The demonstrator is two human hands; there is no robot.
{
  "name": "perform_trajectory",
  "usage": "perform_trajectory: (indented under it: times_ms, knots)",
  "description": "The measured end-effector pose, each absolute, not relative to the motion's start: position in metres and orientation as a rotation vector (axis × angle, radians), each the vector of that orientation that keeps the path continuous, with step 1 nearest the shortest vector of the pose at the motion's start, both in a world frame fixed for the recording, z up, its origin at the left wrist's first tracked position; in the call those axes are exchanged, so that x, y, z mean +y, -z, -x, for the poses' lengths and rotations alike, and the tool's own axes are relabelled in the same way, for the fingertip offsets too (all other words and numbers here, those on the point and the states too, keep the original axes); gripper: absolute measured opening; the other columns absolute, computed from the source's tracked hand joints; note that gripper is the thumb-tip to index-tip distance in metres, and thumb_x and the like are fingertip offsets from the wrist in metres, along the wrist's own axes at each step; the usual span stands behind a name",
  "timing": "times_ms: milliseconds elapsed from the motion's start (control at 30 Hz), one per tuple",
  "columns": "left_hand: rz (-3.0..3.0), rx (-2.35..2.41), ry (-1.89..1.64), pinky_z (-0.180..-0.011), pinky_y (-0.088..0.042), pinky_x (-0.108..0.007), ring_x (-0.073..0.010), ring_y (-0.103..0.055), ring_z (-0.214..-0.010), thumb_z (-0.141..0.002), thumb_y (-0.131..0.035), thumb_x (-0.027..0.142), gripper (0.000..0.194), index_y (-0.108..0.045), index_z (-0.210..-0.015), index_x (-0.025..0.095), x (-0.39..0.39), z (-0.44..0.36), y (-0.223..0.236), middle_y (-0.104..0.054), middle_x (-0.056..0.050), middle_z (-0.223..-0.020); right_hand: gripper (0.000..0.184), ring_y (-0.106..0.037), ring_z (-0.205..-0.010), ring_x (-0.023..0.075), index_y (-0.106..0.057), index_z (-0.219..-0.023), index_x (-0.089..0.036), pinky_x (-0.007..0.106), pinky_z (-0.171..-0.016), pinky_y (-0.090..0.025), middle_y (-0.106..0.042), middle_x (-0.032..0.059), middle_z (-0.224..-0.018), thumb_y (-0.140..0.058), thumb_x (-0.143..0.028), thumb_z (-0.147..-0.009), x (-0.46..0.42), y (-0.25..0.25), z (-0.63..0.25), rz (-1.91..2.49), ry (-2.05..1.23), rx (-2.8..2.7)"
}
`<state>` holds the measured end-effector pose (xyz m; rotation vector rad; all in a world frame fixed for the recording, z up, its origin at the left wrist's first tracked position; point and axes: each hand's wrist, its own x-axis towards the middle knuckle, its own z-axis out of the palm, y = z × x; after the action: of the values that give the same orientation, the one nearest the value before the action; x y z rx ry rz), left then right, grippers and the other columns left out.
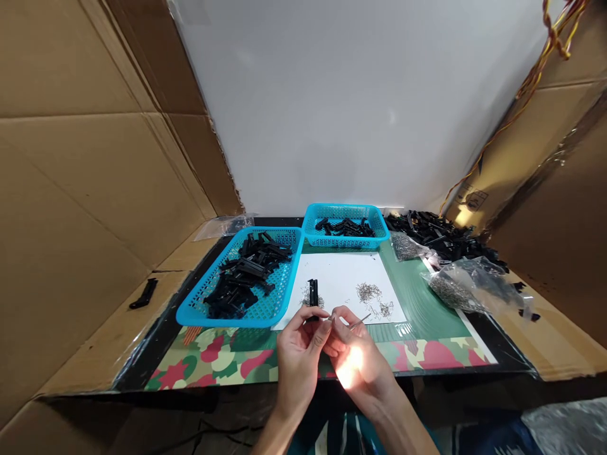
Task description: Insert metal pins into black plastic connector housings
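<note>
My left hand (pixel 301 344) is closed, its index finger and thumb pinched together, around the lower end of a narrow black plastic part (pixel 313 292) that points up and away from me. Touching it at the fingertips is my right hand (pixel 355 351), also closed, with a thin metal rod-like tool (pixel 361 321) sticking out to the right from its fingers. Whatever lies between the meeting fingertips is too small to make out. Beyond the hands, small metal springs or pins (pixel 368 292) lie in loose heaps on a white sheet (pixel 341 268).
A blue basket (pixel 289 300) full of black parts stands at left, a second blue basket (pixel 379 239) behind. Black parts (pixel 427 230) are piled at right near clear bags (pixel 455 294) of metal pieces. One black part (pixel 143 294) lies far left. Cardboard walls (pixel 85 177) flank the table.
</note>
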<state>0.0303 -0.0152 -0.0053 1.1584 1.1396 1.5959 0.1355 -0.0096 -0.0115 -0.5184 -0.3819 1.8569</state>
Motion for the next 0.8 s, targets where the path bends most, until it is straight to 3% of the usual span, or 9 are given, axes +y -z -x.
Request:
perform_trajectory:
  times_ms: [100, 233, 500, 667, 800]
  knots:
    - [-1.097, 1.095, -1.529, -0.054, -0.053, -0.019, -0.0125, -0.064, -0.060, -0.089, -0.083, 0.048, 0.033, -0.072, -0.088, 0.017, -0.018, -0.033, 0.002, -0.066, 0.000, -0.073, 0.036, -0.049, -0.067, 0.0115, -0.068, -0.080, -0.021, 0.023, -0.066, -0.044, -0.055, -0.0037, -0.070, -0.096, -0.043, -0.076, -0.013, 0.007, -0.137, 0.537, -1.806, -0.486]
    - [-1.130, 1.086, -1.473, -0.064, -0.055, -0.020, -0.0142, -0.067, -0.070, -0.089, -0.082, 0.051, 0.035, -0.072, -0.090, 0.017, -0.020, -0.034, -0.004, -0.068, -0.002, -0.078, 0.032, -0.050, -0.067, 0.0134, -0.067, -0.079, -0.021, 0.026, -0.066, -0.044, -0.057, -0.0031, -0.070, -0.089, -0.044, -0.083, -0.015, 0.005, -0.146, 0.708, -1.518, -0.798]
    - [-0.993, 0.960, -1.320, -0.058, -0.041, -0.017, -0.0093, -0.052, -0.062, -0.091, -0.079, 0.056, 0.041, -0.064, -0.089, 0.019, -0.025, -0.037, 0.004, -0.058, 0.002, -0.073, 0.013, -0.052, -0.065, 0.0146, -0.073, -0.085, -0.022, 0.028, -0.060, -0.040, -0.056, -0.0014, -0.074, -0.069, -0.023, -0.097, -0.019, 0.011, -0.164, 0.882, -0.828, -1.354]
    - [-1.022, 0.879, -1.242, -0.057, -0.039, -0.019, -0.0110, -0.046, -0.062, -0.100, -0.065, 0.060, 0.038, -0.056, -0.094, 0.023, -0.031, -0.035, 0.006, -0.047, 0.005, -0.074, 0.011, -0.055, -0.068, 0.0172, -0.074, -0.094, -0.023, 0.030, -0.059, -0.040, -0.058, 0.0011, -0.078, -0.066, -0.018, -0.098, -0.021, 0.007, -0.171, 0.882, -0.602, -1.550]
    - [-1.308, 1.096, -1.233, -0.062, -0.041, -0.023, -0.0151, -0.048, -0.068, -0.107, -0.051, 0.059, 0.038, -0.054, -0.093, 0.024, -0.029, -0.032, 0.004, -0.046, 0.003, -0.077, 0.009, -0.058, -0.074, 0.0194, -0.070, -0.100, -0.023, 0.032, -0.065, -0.043, -0.065, 0.0032, -0.081, -0.062, -0.023, -0.103, -0.020, 0.001, -0.180, 0.954, -0.637, -1.640]
